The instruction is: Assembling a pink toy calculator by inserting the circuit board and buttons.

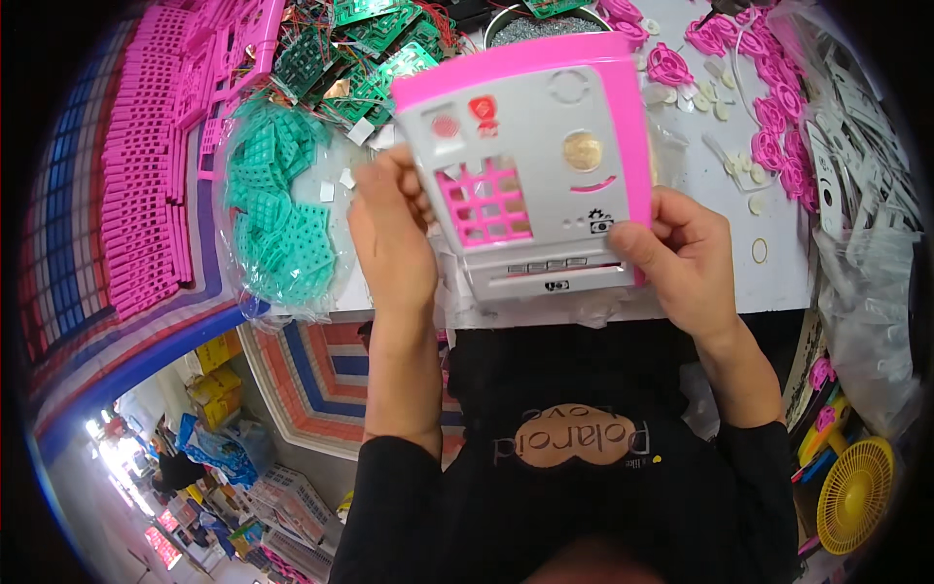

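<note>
A pink and light-grey plastic toy cash machine panel (569, 200) is held up, slightly tilted, above the near edge of the white worktable. It has a pink grid of square openings, a round window, a slot low down and printed symbols. My right hand (686, 258) grips its lower right edge, the thumb on the front and the fingers behind. At the left edge is my left hand (394, 234), its fingers bent and somewhat blurred. The panel partly covers those fingertips, so whether they grip it is unclear.
Green circuit boards (375, 49) with wires lie at the back left, beside bagged teal keypads (277, 209) and stacked pink plastic parts (151, 165). At the right are pink rounded pieces (769, 117) and grey panels (856, 146). A yellow basket (856, 496) sits lower right.
</note>
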A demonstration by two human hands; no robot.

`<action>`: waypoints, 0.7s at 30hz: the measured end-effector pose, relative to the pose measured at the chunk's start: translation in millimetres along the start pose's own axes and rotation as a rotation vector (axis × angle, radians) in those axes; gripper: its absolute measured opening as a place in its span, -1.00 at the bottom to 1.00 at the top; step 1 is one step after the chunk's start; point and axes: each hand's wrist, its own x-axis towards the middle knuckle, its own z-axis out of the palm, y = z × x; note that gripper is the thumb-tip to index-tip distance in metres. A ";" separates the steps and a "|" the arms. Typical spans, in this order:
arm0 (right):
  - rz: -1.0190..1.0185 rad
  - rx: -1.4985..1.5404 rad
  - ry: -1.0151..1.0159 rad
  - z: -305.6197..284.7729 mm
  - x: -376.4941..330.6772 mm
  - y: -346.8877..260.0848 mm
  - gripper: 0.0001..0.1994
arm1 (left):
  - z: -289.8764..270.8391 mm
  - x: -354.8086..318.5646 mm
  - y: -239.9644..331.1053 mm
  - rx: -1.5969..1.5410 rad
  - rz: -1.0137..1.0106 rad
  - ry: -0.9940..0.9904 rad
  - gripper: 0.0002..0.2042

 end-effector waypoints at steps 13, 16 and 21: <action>-0.129 -0.102 0.111 -1.3 5.3 -2.0 -0.79 | 16.1 -2.1 -1.1 0.032 0.210 0.004 -0.55; -0.400 -0.251 0.131 -18.6 27.6 -11.8 -0.80 | 18.5 0.9 -1.0 0.082 0.277 -0.156 -0.62; -0.970 -1.152 0.015 -75.3 57.6 -16.4 -0.67 | 2.8 19.8 0.3 0.570 0.796 -0.598 -0.65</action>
